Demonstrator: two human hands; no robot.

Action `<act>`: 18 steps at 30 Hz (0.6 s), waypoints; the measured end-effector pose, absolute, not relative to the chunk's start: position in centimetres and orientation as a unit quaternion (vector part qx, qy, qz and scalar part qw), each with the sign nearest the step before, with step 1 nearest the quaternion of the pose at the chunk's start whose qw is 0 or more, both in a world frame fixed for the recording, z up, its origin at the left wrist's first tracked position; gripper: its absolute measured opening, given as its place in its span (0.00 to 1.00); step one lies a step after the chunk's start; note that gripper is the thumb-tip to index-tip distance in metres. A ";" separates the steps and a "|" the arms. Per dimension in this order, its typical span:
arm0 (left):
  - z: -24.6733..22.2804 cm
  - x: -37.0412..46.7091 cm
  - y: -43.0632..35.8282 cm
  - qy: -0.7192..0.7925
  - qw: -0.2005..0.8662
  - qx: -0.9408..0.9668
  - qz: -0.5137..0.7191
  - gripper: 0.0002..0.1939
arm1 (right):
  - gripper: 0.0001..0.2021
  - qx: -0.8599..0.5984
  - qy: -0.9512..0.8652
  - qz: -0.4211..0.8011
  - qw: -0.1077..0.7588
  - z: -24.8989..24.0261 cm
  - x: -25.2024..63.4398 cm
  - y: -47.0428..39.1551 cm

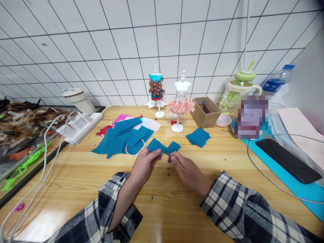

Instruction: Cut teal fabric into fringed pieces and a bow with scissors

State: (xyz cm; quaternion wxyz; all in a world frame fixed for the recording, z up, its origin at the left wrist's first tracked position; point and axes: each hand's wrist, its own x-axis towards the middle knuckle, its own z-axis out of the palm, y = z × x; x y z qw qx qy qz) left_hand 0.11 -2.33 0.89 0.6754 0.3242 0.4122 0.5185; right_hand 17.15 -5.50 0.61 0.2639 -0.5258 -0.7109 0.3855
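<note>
My left hand (pixel 148 162) is closed, its thumb pressed on a blue fabric piece (pixel 155 144) just above the table. At the right end of the blue material, my right hand (pixel 186 167) pinches a smaller blue flap (pixel 173 147); the fingertips hide how the two parts join. A stack of blue fabric squares (pixel 198 137) with frayed edges lies beyond my right hand. To the left spread larger blue sheets (pixel 115 138), with a white ring (pixel 126 150) on them.
Two small dress forms stand behind, one in a pink ruffled skirt (pixel 181 107), the other in a brown-and-blue outfit (pixel 156 89). A cardboard box (pixel 206 114), pink bowl (pixel 223 120) and black phone (pixel 288 161) are at right. Left are a power strip (pixel 81 127) and cables.
</note>
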 end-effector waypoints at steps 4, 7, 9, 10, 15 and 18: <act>0.7 0.0 -2.5 0.416 0.670 0.369 0.491 0.07 | 0.16 -0.517 -0.728 0.385 0.236 0.8 17.2 -5.6; 0.7 0.0 -2.5 0.417 0.666 0.400 0.472 0.07 | 0.16 -0.511 -0.732 0.385 0.234 0.9 17.2 -5.6; 0.7 0.0 -2.5 0.413 0.666 0.409 0.468 0.07 | 0.16 -0.511 -0.729 0.388 0.237 0.9 17.2 -5.6; 0.6 -0.1 -2.5 0.410 0.665 0.413 0.468 0.07 | 0.16 -0.512 -0.726 0.391 0.241 0.9 17.2 -5.6; 0.4 -0.2 -2.4 0.402 0.660 0.436 0.461 0.09 | 0.16 -0.504 -0.714 0.413 0.256 0.6 17.3 -5.4; 0.3 -0.3 -2.3 0.406 0.662 0.442 0.448 0.11 | 0.16 -0.500 -0.711 0.419 0.261 0.5 17.3 -5.3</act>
